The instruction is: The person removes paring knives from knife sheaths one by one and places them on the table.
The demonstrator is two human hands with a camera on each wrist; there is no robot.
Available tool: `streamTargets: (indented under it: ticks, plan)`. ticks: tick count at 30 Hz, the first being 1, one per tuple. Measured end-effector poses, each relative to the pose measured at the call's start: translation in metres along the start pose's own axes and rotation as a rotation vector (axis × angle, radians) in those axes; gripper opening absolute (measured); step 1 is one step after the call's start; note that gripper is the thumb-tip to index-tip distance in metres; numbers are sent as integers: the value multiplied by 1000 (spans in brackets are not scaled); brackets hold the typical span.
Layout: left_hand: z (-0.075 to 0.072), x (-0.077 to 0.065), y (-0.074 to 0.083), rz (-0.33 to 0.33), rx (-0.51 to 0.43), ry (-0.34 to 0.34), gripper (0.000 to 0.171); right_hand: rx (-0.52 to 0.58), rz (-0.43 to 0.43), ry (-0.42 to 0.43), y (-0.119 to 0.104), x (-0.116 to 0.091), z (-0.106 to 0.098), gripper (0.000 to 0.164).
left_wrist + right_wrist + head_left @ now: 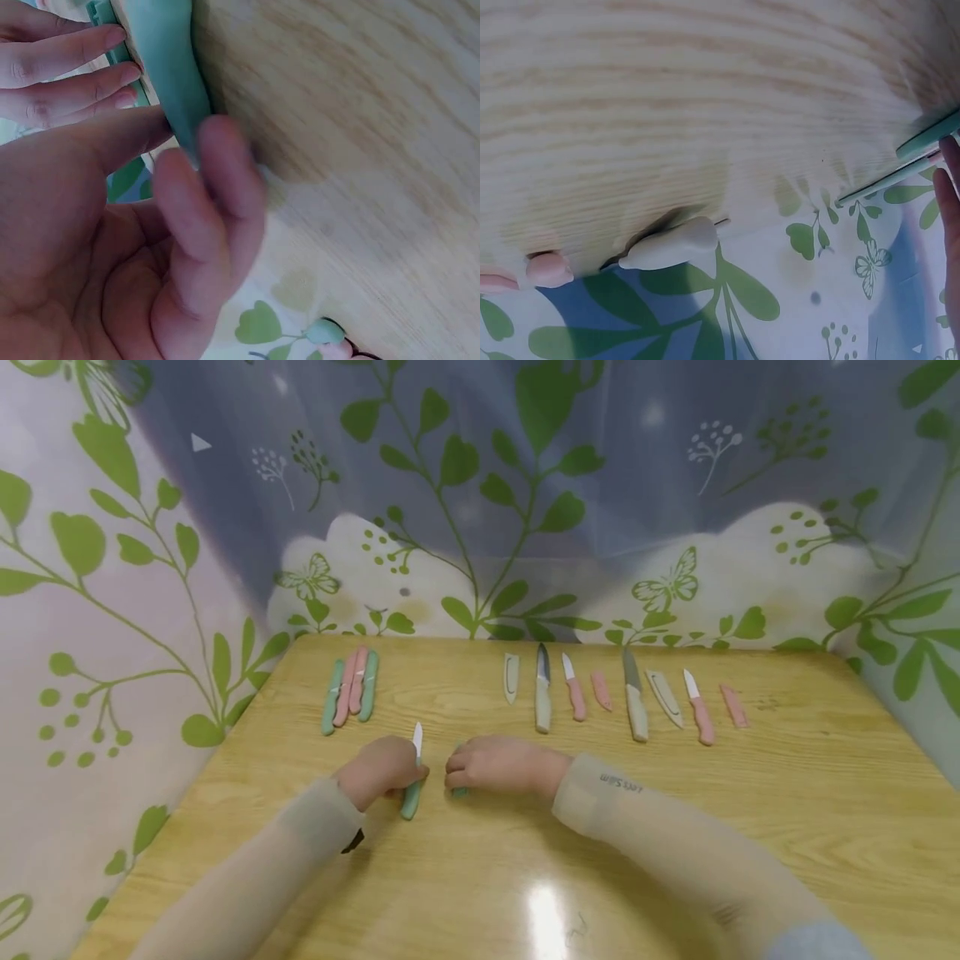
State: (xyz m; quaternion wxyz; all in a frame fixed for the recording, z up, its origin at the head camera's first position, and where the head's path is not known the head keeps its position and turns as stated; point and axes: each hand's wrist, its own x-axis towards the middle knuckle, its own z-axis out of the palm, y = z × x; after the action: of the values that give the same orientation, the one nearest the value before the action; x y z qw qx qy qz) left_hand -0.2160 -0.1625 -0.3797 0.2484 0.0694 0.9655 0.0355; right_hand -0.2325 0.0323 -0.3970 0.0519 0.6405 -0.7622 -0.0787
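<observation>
My left hand (382, 768) pinches a small paring knife with a green handle (412, 799) between thumb and fingers. Its bare pale blade (417, 739) points away from me. In the left wrist view the green handle (176, 71) lies along the fingertips, close above the wood. Just to the right, my right hand (502, 767) grips a small green knife sheath (460, 792), mostly hidden under the fingers. The left wrist view shows fingers (64, 67) of the right hand on the green sheath (116, 52). Knife and sheath are apart.
Several sheathed green and pink knives (350, 689) lie together at the back left of the table (465, 693). Across the back right lie two larger cream-handled knives (543, 702), pink-handled knives (576, 700), cream sheaths (511, 678) and pink sheaths (602, 691). A patterned curtain (480, 510) hangs behind.
</observation>
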Motion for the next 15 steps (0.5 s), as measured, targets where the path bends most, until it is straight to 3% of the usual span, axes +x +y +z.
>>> streamTargets:
  ticks: [6, 15]
  plan:
    - [-1, -3, 1, 14, 32, 4, 43, 8, 27, -25, -1, 0, 3, 28]
    - [-4, -3, 1, -26, 16, -12, 41, 35, 13, -21, 0, 1, 3, 28]
